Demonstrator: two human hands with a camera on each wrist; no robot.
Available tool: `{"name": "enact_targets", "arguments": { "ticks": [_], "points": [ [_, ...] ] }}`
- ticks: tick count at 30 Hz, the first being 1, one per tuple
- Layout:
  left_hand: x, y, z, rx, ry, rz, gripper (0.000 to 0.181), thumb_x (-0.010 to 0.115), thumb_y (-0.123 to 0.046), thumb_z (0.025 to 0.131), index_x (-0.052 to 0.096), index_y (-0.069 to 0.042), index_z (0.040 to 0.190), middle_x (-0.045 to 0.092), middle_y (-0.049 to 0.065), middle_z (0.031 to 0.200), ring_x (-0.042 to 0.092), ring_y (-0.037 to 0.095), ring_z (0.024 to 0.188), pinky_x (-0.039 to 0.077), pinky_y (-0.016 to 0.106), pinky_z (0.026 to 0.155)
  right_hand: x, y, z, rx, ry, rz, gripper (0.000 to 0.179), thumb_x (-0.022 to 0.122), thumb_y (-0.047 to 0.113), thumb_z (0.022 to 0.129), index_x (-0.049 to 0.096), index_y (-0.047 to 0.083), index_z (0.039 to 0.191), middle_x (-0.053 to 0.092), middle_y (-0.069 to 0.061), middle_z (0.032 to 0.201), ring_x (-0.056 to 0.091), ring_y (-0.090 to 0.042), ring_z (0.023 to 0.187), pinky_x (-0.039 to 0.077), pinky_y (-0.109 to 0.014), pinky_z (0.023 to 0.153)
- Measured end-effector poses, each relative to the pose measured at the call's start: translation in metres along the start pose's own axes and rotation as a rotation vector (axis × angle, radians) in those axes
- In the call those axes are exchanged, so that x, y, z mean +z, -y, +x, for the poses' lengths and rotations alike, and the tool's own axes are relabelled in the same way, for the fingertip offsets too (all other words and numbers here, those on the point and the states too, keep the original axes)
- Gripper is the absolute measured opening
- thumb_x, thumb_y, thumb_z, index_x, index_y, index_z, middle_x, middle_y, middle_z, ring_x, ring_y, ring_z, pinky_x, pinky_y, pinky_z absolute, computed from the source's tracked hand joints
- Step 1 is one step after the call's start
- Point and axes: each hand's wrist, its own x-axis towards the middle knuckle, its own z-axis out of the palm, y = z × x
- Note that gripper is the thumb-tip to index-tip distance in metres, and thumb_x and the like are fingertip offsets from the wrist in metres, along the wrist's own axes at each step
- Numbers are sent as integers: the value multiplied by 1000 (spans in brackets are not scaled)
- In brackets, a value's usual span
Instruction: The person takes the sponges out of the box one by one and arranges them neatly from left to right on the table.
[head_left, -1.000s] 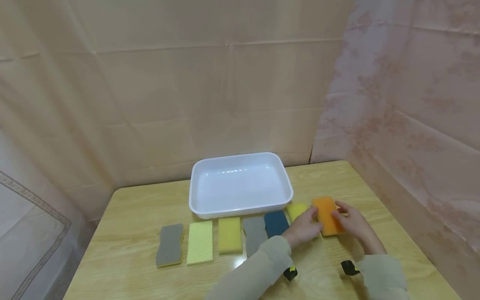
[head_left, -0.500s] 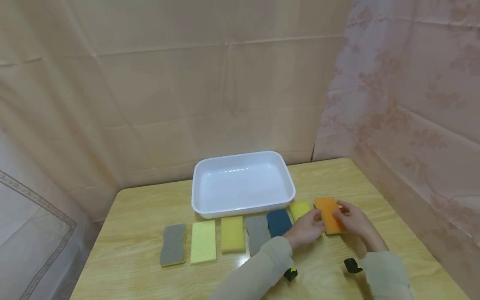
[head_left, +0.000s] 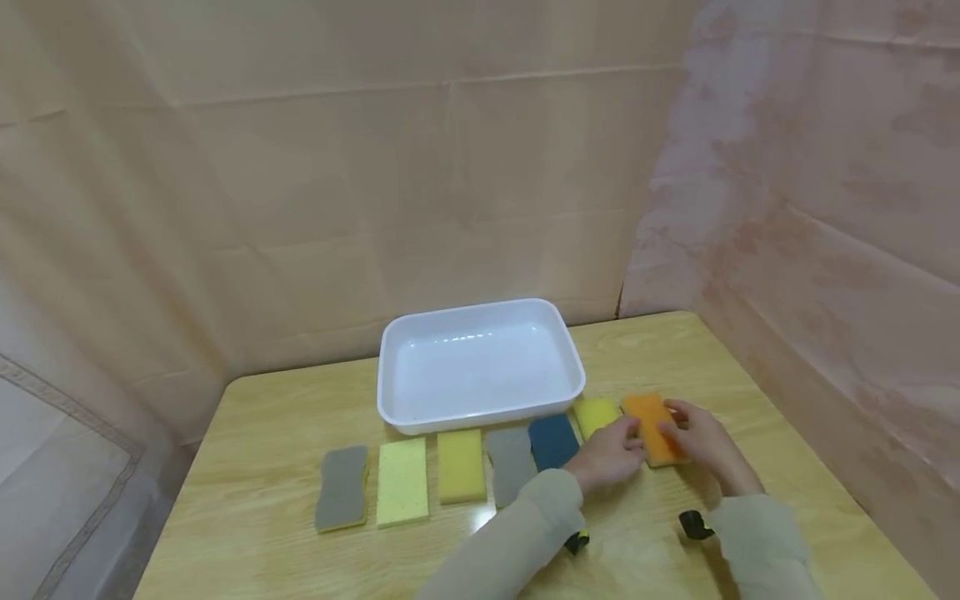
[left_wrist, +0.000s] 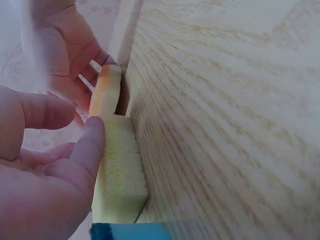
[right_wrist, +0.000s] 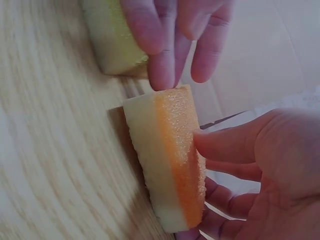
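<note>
An orange-topped sponge [head_left: 647,423] with a pale underside lies at the right end of a row of sponges on the table. My right hand [head_left: 708,442] holds its right side, thumb [right_wrist: 225,142] on the orange face and fingers around the far edge. My left hand [head_left: 606,455] has loosely extended fingers at the sponge's left edge; in the right wrist view a fingertip touches its end. Just left of it lies a small yellow sponge [head_left: 595,414], partly covered by the left hand. A dark blue sponge [head_left: 552,440] comes after that, its lower corner hidden by the left hand.
Further left lie a grey sponge [head_left: 512,462], a yellow one [head_left: 461,467], a pale yellow one [head_left: 402,482] and a wavy-edged grey one [head_left: 342,487]. Behind the row stands a white tray [head_left: 480,423]. Cloth curtains [head_left: 420,183] hang behind and beside the wooden table [head_left: 285,417].
Both hands stay at the orange sponge, with only slight finger shifts. The whole head view drifts a little; the other sponges and the tray keep their places.
</note>
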Motion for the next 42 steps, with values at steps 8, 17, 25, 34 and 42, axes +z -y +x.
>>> {"name": "enact_targets", "arguments": {
  "ticks": [8,17,25,34,42],
  "points": [
    [-5,2,4,6,-7,-43,50,63,-18,100,50,-10,147,57,-1,144,60,4,119,48,23,101,3,4,9,-8,-26,-8,51,59,9,101,39,-17,141,55,-41,122,60,-50,107,56,-52,84],
    [5,-1,5,-32,16,-118,49,63,-16,100,50,-11,147,59,0,142,61,5,118,49,23,99,-2,1,4,19,-18,-37,50,57,5,101,38,-19,140,54,-43,122,59,-51,106,56,-54,85],
    [12,1,5,2,10,-103,49,63,-14,99,51,-9,146,58,0,143,60,3,119,48,21,99,-3,-2,2,39,-1,-53,50,57,5,101,36,-20,139,52,-44,122,58,-52,106,55,-55,85],
    [18,-1,4,-19,23,-107,49,63,-14,99,52,-10,146,60,0,140,61,4,117,49,23,98,-2,-11,-1,47,-15,-75,51,59,5,101,37,-21,138,53,-45,121,59,-52,106,56,-54,84],
    [22,-4,8,-61,31,-165,46,63,-13,99,52,-12,144,60,-3,140,61,6,118,51,25,98,-6,-13,0,16,-29,-115,49,59,1,99,38,-23,135,55,-44,116,61,-50,102,56,-54,81]
  ]
}}
